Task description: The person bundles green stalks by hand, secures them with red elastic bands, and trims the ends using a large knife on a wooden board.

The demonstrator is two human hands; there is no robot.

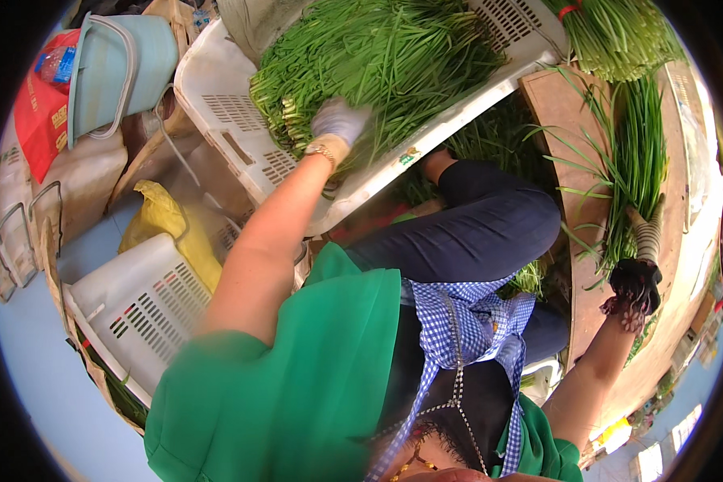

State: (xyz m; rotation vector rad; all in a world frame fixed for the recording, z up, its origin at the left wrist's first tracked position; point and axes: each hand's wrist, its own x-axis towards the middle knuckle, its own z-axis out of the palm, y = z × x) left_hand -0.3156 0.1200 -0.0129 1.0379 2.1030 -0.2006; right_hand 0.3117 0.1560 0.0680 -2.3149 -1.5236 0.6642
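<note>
My left hand (337,123), in a thin whitish glove and blurred, reaches into a heap of green garlic chives (391,66) in a white plastic crate (217,108). Leaves hide its fingers, so a grip cannot be made out. Cut stalk ends lie just left of that hand. At the right, my right hand (643,250) wears a striped glove with a black cuff. It lies against a loose bunch of chives (638,150) on a wooden board (569,126). Whether its fingers close around any stalks is unclear.
A thick chive bunch (620,36) with a red band stands at the top right. To the left are a light-blue bucket (126,66), a red bag (42,114), a yellow bag (156,217) and another white crate (150,301). My bent knee (518,217) sits beneath the crate's edge.
</note>
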